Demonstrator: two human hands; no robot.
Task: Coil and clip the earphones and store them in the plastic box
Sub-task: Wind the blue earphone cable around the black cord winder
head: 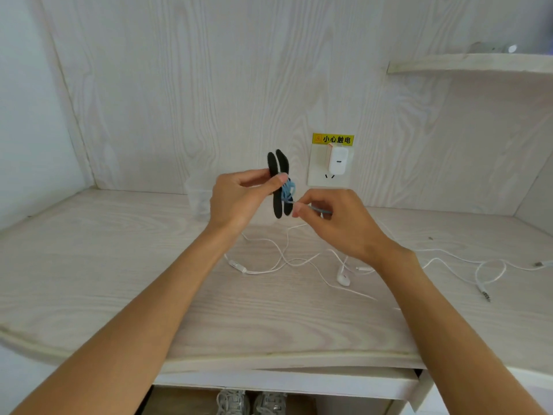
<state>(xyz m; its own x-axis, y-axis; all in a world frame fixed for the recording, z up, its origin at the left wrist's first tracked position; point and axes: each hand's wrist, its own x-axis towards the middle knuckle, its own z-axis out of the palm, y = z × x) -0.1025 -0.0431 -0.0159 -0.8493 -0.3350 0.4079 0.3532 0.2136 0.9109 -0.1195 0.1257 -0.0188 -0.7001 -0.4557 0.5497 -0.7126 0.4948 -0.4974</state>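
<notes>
Down by the near bench [119,310] edge, white earphones [343,278] lying loose and tangled. Above mid-bench, left hand [239,199] pinching black clip [278,184] wound with blue cord [289,189]; right hand [332,220] fingers pinching the cord's free end. Best kept taut — tucked snugly. Plastic box [199,199] waiting at back edge.

A: How is the light?

B: Bright, soft and even, a cool white wash over the pale wood. Shadows are faint; only a weak one lies on the tabletop [89,280] under the forearms.

A: Any glare?

B: None strong. The top right corner smears into a bluish haze.

A: Sharpness?

B: Soft all over, grainier toward the borders. The wide lens bends the tabletop's front edge and the shelf [466,65] into curves.
</notes>
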